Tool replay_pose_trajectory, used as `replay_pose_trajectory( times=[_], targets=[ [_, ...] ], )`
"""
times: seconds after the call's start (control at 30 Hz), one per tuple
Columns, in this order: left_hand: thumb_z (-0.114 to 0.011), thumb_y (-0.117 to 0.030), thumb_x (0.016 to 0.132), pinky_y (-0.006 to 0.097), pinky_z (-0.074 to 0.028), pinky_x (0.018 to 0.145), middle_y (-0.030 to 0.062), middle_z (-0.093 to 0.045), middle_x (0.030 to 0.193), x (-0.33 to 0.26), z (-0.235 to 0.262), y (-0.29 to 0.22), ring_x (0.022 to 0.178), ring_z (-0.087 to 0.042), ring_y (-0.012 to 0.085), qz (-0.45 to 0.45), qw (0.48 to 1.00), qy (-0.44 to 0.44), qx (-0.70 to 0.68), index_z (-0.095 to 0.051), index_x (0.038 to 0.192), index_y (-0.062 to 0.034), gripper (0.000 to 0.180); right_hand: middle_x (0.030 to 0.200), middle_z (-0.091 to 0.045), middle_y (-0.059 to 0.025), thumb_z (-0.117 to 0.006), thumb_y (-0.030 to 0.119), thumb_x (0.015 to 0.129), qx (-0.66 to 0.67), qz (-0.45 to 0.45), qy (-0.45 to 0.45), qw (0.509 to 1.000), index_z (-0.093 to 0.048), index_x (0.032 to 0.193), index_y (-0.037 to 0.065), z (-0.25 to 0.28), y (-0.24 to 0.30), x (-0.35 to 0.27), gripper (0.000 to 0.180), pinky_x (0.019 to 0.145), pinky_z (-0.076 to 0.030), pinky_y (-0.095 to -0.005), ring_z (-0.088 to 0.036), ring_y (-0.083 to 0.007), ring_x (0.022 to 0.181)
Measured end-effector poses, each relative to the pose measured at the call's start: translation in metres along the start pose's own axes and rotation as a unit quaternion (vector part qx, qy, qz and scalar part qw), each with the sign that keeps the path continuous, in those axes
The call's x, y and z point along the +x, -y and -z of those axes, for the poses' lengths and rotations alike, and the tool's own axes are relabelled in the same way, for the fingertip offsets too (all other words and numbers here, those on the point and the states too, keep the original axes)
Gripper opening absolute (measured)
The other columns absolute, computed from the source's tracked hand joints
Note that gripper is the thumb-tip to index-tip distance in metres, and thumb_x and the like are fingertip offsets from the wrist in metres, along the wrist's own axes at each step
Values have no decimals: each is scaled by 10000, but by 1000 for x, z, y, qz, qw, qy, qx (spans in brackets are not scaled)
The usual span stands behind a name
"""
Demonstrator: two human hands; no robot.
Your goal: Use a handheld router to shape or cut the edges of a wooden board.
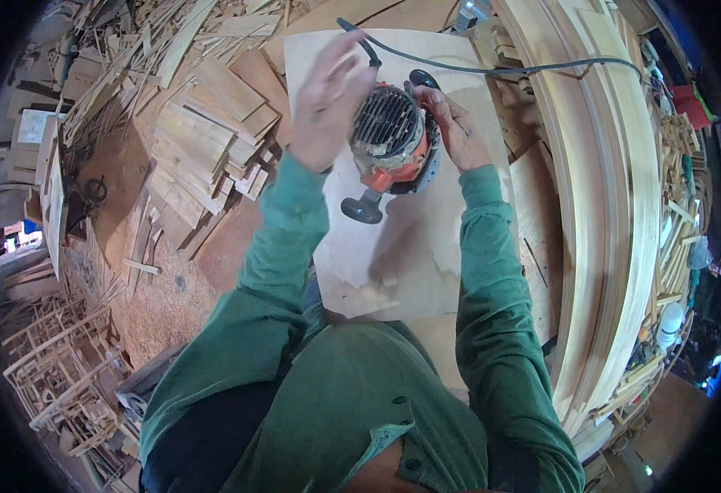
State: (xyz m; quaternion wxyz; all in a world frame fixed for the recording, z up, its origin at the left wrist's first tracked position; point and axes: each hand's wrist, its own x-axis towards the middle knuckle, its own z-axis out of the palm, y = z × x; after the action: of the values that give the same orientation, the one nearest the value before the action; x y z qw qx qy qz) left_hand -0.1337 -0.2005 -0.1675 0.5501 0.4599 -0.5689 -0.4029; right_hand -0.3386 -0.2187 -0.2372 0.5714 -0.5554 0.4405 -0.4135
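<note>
A red and black plunge router (389, 131) with a vented motor top stands on a pale wooden board (410, 263) in front of me. One black knob handle sticks out toward me and another lies on its far right side. My right hand (457, 131) is closed against the router's right side, its fingers by the far knob and partly hidden. Along the router's left edge, my left hand (325, 107) is smeared by motion. Its fingers are too blurred to read, and whether it touches the router is unclear. A dark power cord (492, 71) bends behind the left hand.
Long planks (615, 214) are stacked along the right, with the cord running across them. Flat wood pieces (204, 135) pile up at left, and thin offcuts (172, 49) lie behind them. Sawdust (172, 304) covers the floor; wooden frames (69, 361) stand at lower left.
</note>
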Motion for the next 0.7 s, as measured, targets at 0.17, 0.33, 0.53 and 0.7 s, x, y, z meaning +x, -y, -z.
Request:
replay_pose_trajectory(
  times=[0.17,0.33,0.53,0.7],
  targets=[
    [-528,-232,981,382,-466,965,158,-531,1324,-80,100,152,1147,-563,240,235,948,-155,148,-431,1361,10,461,1130,-641,-91,-447,448,1018,0,-3,0,1000,-623,1202,11,-3,9,2,506,961,-431,-284,-569,-162,1035],
    [-520,-233,973,370,-535,816,120,-619,1091,-161,108,197,959,-629,237,430,836,-82,-330,-534,1208,-6,327,1142,-600,-93,-599,436,936,75,110,-46,990,-601,1204,18,-42,80,-29,497,923,-436,-310,-552,-186,1013],
    [-528,-148,949,352,-554,766,91,-639,978,-171,131,204,883,-642,225,436,785,2,-440,-582,1130,-22,227,1175,-553,-166,-774,356,706,-389,276,-79,875,-603,1136,68,-59,103,-34,545,924,-422,-471,-517,-387,1053],
    [-512,-103,949,378,-559,806,98,-645,1021,-147,116,122,925,-650,231,432,828,-61,-351,-580,1136,-1,224,1123,-606,-156,-777,304,731,-452,271,-129,840,-627,1149,38,-36,108,-32,517,960,-416,-399,-574,-306,1046]
  ],
)
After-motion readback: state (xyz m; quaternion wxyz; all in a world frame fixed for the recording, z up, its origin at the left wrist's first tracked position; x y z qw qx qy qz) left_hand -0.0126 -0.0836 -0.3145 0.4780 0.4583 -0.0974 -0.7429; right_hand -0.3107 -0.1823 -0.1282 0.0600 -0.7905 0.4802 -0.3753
